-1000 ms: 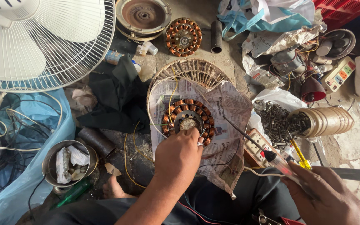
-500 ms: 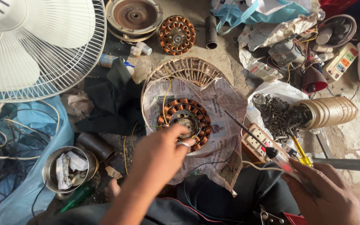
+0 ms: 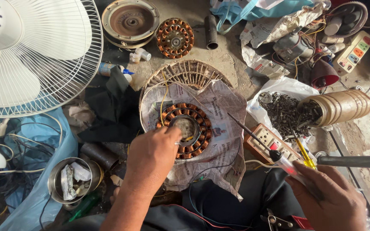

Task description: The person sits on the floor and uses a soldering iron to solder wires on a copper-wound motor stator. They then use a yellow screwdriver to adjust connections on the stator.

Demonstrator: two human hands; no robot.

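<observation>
Head camera looks straight down on a fan stator (image 3: 185,130), a ring of copper-wound coils around a dull metal hub, lying on crumpled newspaper (image 3: 219,111) spread over a round slotted motor housing (image 3: 189,72). It sits just ahead of the left hand (image 3: 150,156), whose fingertips curl closed onto the hub at the ring's near edge. The coils gleam orange-brown, with thin yellow and black wires trailing off them. The right hand (image 3: 330,201), lower right and well apart from the stator, grips a thin black probe-like screwdriver (image 3: 253,134) whose tip points toward the newspaper. Beside it lie a yellow-handled screwdriver (image 3: 302,154), a bag of dark screws (image 3: 285,111) and a ribbed tin can (image 3: 343,107) on its side.
</observation>
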